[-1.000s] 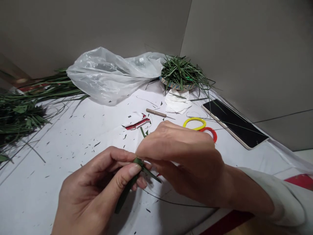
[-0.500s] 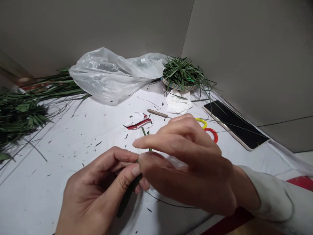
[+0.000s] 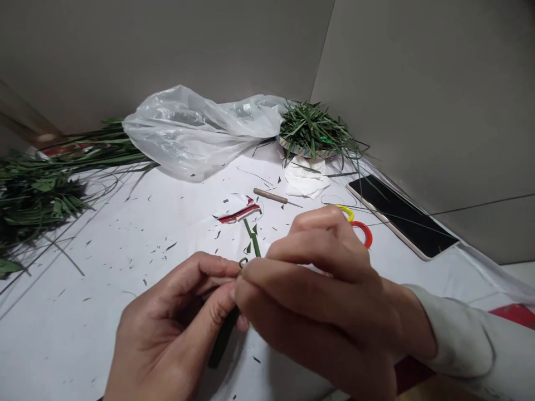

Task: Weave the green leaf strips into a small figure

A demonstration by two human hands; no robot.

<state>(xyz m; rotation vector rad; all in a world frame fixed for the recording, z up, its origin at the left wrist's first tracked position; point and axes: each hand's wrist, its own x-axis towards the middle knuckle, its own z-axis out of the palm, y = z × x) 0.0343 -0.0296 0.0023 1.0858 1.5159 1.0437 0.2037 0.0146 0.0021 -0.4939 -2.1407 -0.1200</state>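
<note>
A dark green leaf strip hangs below the fingers of my left hand, pinched between its thumb and index finger. At the strip's upper end a small thin green loop stands out between my fingertips. My right hand meets the left there, its thumb and index finger pressed together at that end. Its fingertips hide part of the strip. Just beyond my hands, narrow cut green pieces lie on the white tabletop cover.
A wooden-handled awl lies beyond a torn red-and-white scrap. Scissors with yellow and red handles are partly behind my right hand. Farther out are a phone, heaped green blades, a plastic bag and a leaf bundle.
My right index finger, raised before, has come down against the thumb at the strip's end. The small loop now shows between my fingertips. The view has shifted slightly.
</note>
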